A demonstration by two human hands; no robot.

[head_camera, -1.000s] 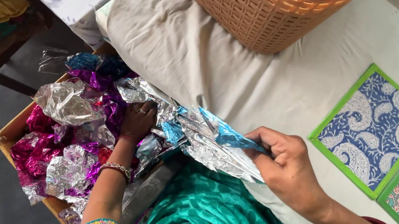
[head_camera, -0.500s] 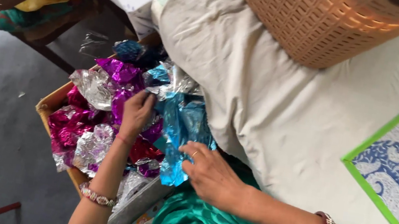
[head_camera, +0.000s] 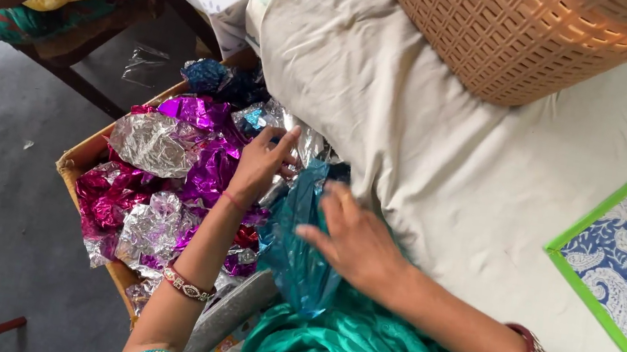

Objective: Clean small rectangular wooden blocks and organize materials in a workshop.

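Left hand (head_camera: 261,164) reached into the cardboard box (head_camera: 89,155) of crumpled foil wrappers, its grip pinched on a silver-blue foil piece (head_camera: 265,121) at the box's far edge. Right hand (head_camera: 353,240) lay flat, fingers spread, grip wide, pressing a teal foil sheet (head_camera: 298,252) against the cloth-covered surface (head_camera: 445,179) edge beside the box. A woven basket (head_camera: 517,33) stood on the surface, well apart.
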